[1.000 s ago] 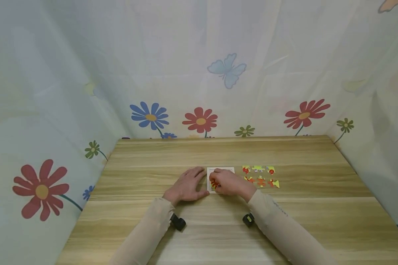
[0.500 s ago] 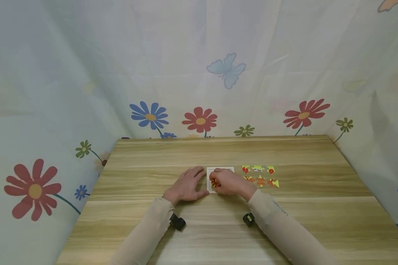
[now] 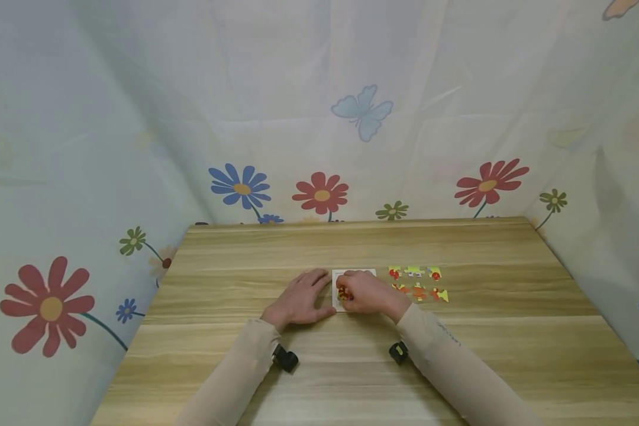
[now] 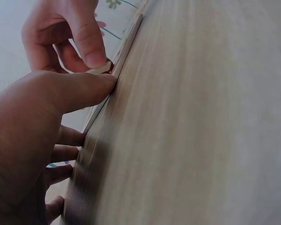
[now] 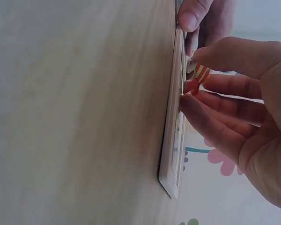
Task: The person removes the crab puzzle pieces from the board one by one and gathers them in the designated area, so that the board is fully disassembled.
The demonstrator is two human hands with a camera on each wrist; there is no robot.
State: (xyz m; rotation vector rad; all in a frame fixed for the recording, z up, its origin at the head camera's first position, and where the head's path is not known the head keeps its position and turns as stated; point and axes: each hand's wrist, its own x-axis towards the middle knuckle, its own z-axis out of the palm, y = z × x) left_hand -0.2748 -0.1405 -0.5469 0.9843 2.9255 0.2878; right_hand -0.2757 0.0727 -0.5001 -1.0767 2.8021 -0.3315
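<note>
Held puzzle piece (image 5: 200,74) tilted slightly | right hand (image 3: 370,293) fingers pinch it at frame (image 5: 172,122) | left hand (image 3: 300,299) loosely spread, grips nothing | six loose pieces (image 3: 419,291) apparently left; frame's inside mostly hidden

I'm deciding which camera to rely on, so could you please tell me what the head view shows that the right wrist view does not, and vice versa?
Only the head view: six loose puzzle pieces and the blue butterfly.
Only the right wrist view: the white frame seen edge-on, and clear stripes on the pinched piece.
Both: the left hand, the right hand pinching that piece, and the tabletop.
</note>
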